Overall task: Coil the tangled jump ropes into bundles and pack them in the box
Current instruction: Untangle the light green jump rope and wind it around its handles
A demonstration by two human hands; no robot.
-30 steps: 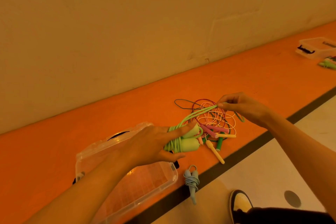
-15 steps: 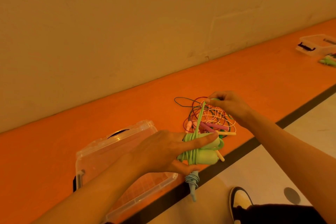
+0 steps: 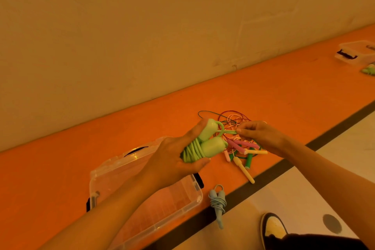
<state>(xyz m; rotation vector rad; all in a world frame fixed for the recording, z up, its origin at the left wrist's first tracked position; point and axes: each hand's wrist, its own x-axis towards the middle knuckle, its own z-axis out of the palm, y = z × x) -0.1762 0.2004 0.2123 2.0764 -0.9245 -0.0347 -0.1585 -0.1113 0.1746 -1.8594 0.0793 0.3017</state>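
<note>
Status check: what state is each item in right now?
Green jump rope: mostly coiled, tail loose.
Left hand: grips the coil.
Right hand: pinches the tail.
Clear box: no ropes inside.
Blue jump rope: bundled, outside the box.
Remaining ropes: tangled.

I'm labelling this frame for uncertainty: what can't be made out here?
Head view only.
Clear plastic box: near-left corner covered by the left forearm.
Light green jump rope bundle: back of its coils hidden in the left hand.
Its loose end: covered by fingertips of the right hand.
Second clear box, far right: cut by the frame edge, contents too small.
</note>
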